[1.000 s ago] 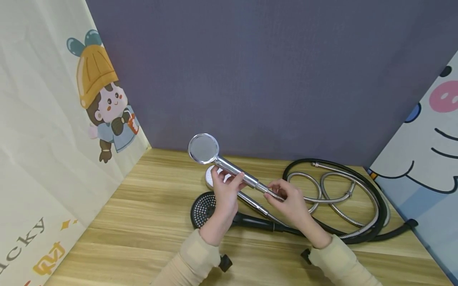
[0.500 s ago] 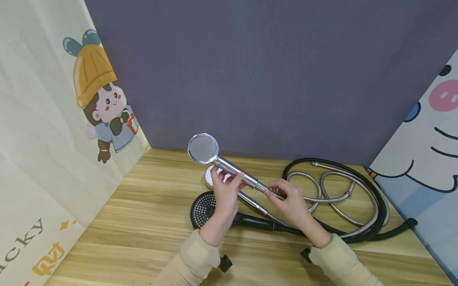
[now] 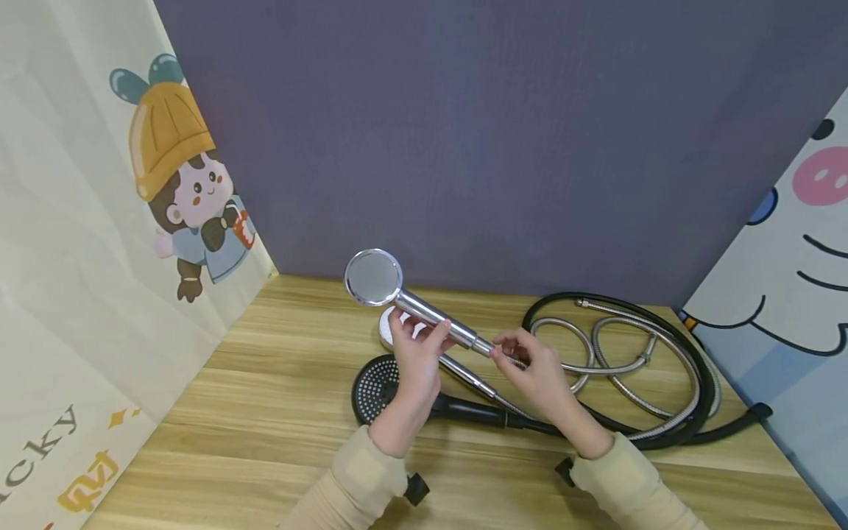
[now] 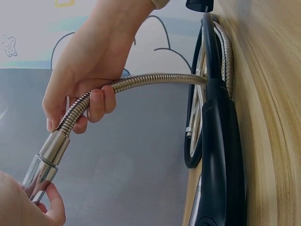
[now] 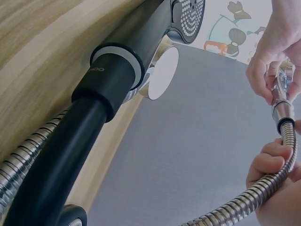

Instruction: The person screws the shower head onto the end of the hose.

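A chrome shower head [image 3: 374, 277] with a round grey face is held up off the table, tilted with its handle running down to the right. The left hand [image 3: 417, 357] grips that handle [image 3: 457, 331]. At its lower end a flexible metal hose [image 4: 160, 79] is joined by a chrome connector nut [image 4: 54, 146]. The right hand [image 3: 535, 368] holds the hose just behind the nut, thumb and fingers around it. In the right wrist view the hose [image 5: 244, 202] bends away below the right hand [image 5: 275, 174], while the left hand [image 5: 277, 52] is at the handle above.
Under the hands lie a black shower head [image 3: 375, 390] and a second chrome shower head [image 3: 389, 327] on the wooden table [image 3: 278, 412]. Black hose [image 3: 712, 390] and metal hoses [image 3: 596, 346] coil at the right. A grey panel [image 3: 464, 147] stands behind.
The shower head has shifted very slightly left and down. Both hands keep their hold, and the right thumb and fingers sit slightly differently at the connector.
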Action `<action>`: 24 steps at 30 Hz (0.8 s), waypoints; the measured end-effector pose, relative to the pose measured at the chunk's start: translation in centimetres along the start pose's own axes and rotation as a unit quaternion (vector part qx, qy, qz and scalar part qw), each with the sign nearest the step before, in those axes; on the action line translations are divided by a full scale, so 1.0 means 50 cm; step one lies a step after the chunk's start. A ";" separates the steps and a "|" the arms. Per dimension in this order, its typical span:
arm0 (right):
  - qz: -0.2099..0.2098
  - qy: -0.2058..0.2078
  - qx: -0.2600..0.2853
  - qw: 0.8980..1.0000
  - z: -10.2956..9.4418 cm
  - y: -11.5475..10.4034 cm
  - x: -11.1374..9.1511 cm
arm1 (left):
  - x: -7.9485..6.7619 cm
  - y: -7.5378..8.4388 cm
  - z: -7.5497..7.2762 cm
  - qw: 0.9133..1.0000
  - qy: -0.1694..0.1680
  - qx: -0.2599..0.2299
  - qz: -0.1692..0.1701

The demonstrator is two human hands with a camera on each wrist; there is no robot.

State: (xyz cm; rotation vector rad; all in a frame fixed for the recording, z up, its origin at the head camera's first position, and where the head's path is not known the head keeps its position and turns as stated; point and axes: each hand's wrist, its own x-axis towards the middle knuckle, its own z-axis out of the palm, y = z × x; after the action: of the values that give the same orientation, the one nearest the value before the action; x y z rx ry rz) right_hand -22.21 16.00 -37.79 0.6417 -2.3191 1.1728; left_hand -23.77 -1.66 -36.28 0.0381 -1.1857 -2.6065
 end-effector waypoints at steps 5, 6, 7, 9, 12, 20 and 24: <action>0.005 0.002 -0.009 1.000 0.001 -0.006 0.001 | 0.000 0.001 0.000 1.000 -0.003 -0.002 0.003; 0.004 0.002 -0.012 1.000 0.001 -0.008 0.001 | 0.000 0.001 0.001 1.000 -0.004 -0.002 0.003; 0.000 0.001 -0.014 1.000 0.001 -0.009 0.002 | -0.001 0.002 0.001 1.000 -0.005 0.000 0.003; -0.008 0.002 -0.016 1.000 0.002 -0.009 0.003 | -0.001 0.002 0.001 1.000 -0.005 0.000 0.001; -0.016 0.005 -0.015 1.000 0.004 -0.008 0.004 | -0.002 0.001 0.002 1.000 -0.005 0.003 -0.001; -0.030 0.019 -0.021 0.999 0.008 0.000 0.003 | -0.002 -0.001 0.002 1.000 -0.007 -0.001 0.004; -0.041 0.024 -0.030 0.998 0.009 0.004 0.003 | -0.002 0.000 0.002 1.000 -0.009 -0.002 0.004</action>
State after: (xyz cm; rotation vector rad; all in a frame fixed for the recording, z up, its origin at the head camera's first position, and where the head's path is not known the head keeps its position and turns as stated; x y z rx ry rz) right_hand -22.50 15.71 -38.06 0.6733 -2.2570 1.0650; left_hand -23.67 -1.55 -36.20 0.0091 -1.1840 -2.6082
